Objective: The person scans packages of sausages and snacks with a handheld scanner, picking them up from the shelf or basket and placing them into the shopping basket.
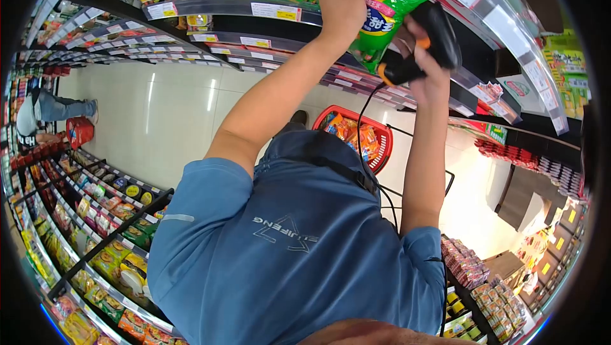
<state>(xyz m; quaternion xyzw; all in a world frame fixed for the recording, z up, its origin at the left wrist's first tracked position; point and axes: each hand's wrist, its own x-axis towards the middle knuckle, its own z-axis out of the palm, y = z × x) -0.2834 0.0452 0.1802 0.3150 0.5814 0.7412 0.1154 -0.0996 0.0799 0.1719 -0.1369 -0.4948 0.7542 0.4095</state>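
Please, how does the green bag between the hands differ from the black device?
The green bag is brightly printed; the black device is dark with orange parts. The bag looks soft; the device looks rigid, with a cable. The left hand holds the bag; the right hand grips the device. Both are beside the shelf.
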